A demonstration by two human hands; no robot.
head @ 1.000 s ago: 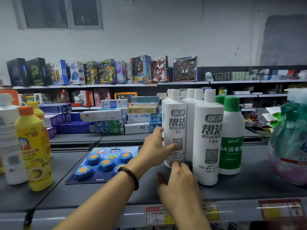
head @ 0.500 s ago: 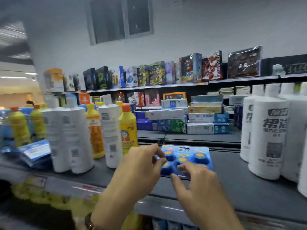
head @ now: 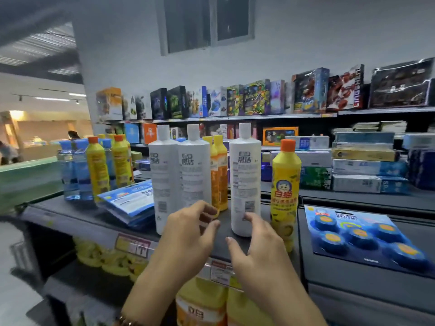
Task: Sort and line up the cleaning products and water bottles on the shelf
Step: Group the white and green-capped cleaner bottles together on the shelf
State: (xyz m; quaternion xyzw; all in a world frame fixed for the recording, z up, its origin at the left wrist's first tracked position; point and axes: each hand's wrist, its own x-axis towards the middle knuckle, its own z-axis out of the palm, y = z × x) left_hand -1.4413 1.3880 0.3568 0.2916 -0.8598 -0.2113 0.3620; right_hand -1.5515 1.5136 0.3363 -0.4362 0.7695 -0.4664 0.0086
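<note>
Both hands are low in the middle of the frame, at the dark shelf. The left hand is loose and holds nothing, in front of a white bottle. The right hand is loose too, just beside another white cleaner bottle. A yellow bottle stands right of it. Water bottles stand at the left.
</note>
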